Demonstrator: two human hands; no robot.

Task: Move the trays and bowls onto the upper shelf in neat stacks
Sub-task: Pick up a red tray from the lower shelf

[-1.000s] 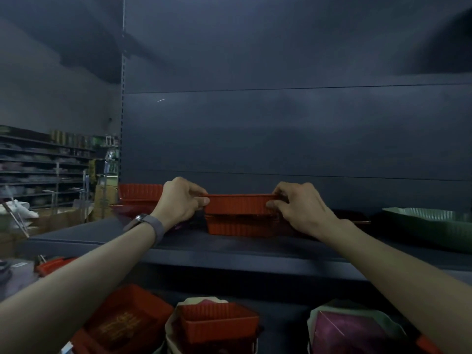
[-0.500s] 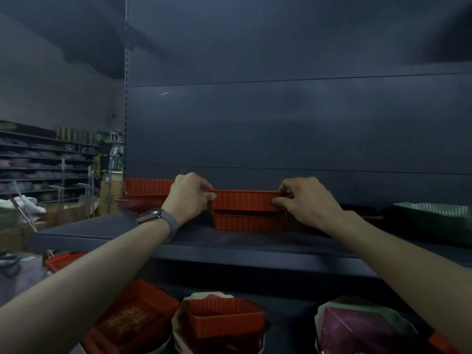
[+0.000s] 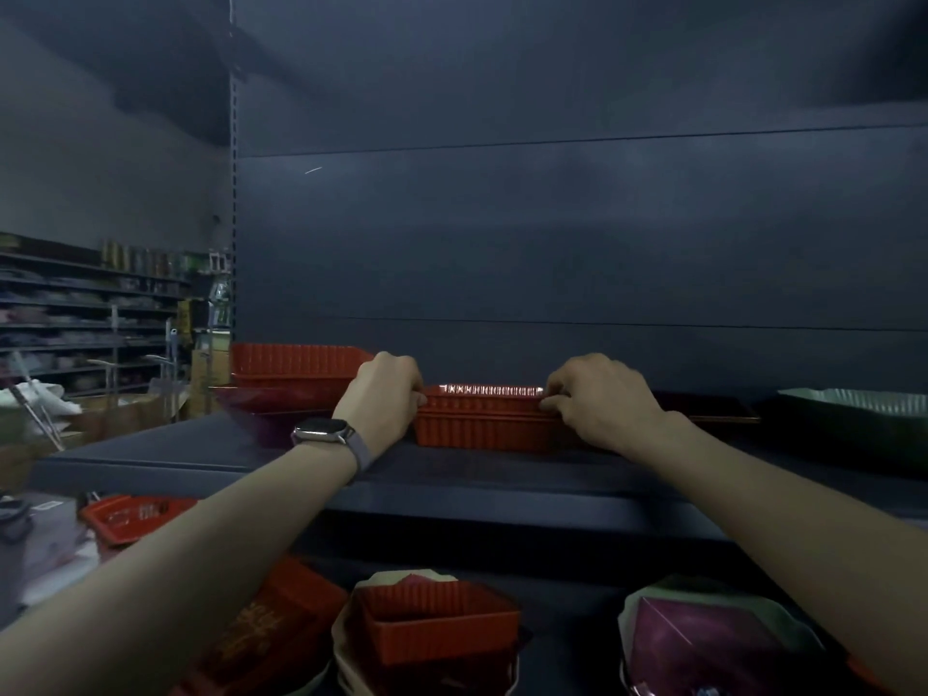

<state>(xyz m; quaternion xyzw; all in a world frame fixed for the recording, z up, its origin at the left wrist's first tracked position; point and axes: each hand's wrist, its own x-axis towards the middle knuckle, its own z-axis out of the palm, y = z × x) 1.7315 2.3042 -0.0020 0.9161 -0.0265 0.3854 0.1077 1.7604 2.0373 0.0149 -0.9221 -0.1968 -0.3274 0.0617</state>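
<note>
On the dark upper shelf (image 3: pixel 452 474) sits a stack of red ribbed trays (image 3: pixel 482 424). My left hand (image 3: pixel 386 394) grips the top tray's left end and my right hand (image 3: pixel 597 399) grips its right end; the top tray is nested down into the one below. Another stack of red ribbed trays (image 3: pixel 296 366) stands to the left, over a dark purple bowl (image 3: pixel 261 404). A green tray (image 3: pixel 853 409) rests at the shelf's right.
Below the shelf lie a red tray (image 3: pixel 437 625) inside pale bowls, a flat red tray (image 3: pixel 281 625) to its left, and a purple bowl (image 3: pixel 703 640) in a green one. A red basket (image 3: pixel 130 514) sits at far left; store shelves (image 3: pixel 75 313) stand behind.
The top red tray has dropped lower, settling into the tray beneath it, with both hands still on its ends. The view has shifted slightly.
</note>
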